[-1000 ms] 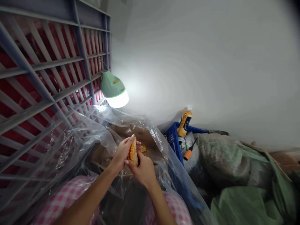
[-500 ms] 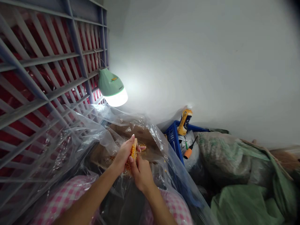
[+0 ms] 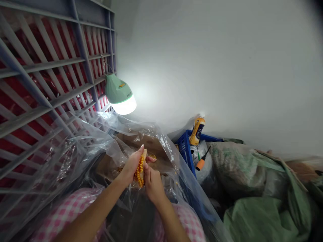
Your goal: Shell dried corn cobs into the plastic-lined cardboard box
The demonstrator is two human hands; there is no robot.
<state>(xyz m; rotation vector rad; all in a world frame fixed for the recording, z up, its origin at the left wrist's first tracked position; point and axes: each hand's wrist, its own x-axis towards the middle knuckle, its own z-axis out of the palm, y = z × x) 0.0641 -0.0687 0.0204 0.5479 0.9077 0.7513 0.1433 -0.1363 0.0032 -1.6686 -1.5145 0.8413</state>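
An ear of corn (image 3: 140,170) with yellow kernels is held upright at a tilt, a pale bare strip of cob showing along its right side. My left hand (image 3: 131,165) wraps around it from the left, its thumb near the top end. My right hand (image 3: 153,184) is closed against the right side of the ear, thumb pressed on the bare strip. Below the hands lies a cardboard box (image 3: 151,143) lined or draped with clear plastic sheeting (image 3: 101,143). Loose kernels (image 3: 118,169) lie in it, partly hidden by my hands.
A lit green lamp (image 3: 119,90) hangs from a slatted plastic crate (image 3: 50,64) on the left. To the right stands a blue basket (image 3: 185,148) with a yellow bottle (image 3: 197,130) and an orange-handled screwdriver (image 3: 201,163). Stuffed sacks (image 3: 239,168) lie beyond it.
My right thumb has shifted down along the ear, and more of the bare strip and lower kernels shows. Both hands still hold the ear in nearly the same place.
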